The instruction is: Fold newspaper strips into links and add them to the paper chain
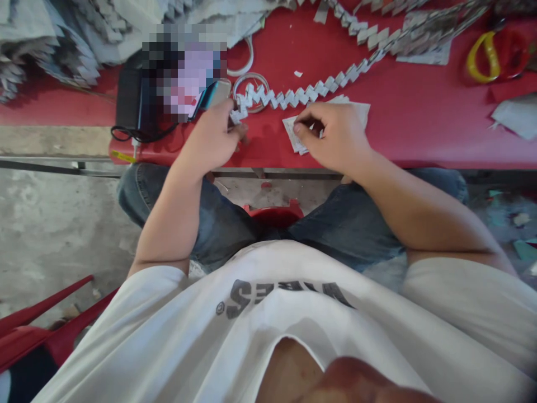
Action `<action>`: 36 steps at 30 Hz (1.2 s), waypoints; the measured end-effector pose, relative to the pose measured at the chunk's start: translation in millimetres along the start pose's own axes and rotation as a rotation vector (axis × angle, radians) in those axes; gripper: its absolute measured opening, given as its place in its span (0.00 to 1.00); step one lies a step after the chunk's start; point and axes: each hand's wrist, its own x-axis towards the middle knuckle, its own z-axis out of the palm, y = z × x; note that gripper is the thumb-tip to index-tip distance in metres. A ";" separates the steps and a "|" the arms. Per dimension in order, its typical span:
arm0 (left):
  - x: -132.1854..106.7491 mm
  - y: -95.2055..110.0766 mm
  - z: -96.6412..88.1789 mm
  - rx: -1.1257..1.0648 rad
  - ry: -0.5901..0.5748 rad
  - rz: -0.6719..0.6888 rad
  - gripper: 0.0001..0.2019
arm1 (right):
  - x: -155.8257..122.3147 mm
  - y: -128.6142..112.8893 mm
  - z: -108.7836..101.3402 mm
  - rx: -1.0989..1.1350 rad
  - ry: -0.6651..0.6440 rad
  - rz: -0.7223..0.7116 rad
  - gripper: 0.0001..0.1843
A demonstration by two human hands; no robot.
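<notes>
My left hand (216, 137) is closed on the near end of a zigzag folded-paper chain (321, 88), pinched between thumb and fingers. From there the chain runs across the red table to the upper right. Over a loose pile of printed paper slips (288, 127), at the table's near edge, is my right hand (331, 131). Its fingers are curled, with thumb and forefinger together at the slips. Whether a slip is between those fingertips is hidden. Behind the chain's end lies a pale ring (267, 84), and another ring (251, 53) sits just beyond it.
On the left stand a black box (128, 95) with a cable and a blurred-out, phone-like thing (188, 84). More folded-paper pieces (75, 53) are heaped at the upper left. Yellow-handled scissors (482, 59) lie at the right. My knees are under the red table (419, 134).
</notes>
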 end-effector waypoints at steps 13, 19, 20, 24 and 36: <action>-14.3 -4.7 -21.1 0.329 0.127 0.181 0.17 | 60.5 38.9 -0.8 -0.468 -0.124 -0.287 0.41; -15.8 -31.1 -20.8 0.138 0.091 0.182 0.13 | 89.5 51.1 23.5 -0.604 -0.279 -0.371 0.14; -16.5 -33.0 -22.6 0.088 0.091 0.169 0.12 | 90.4 49.6 21.2 -0.600 -0.281 -0.386 0.14; -18.0 -31.5 -26.0 0.106 0.156 0.059 0.10 | 92.3 43.1 0.2 -0.731 -0.237 -0.388 0.20; 9.0 -33.7 -3.1 0.120 0.151 0.057 0.14 | 95.1 56.0 -32.9 -0.598 -0.182 -0.241 0.37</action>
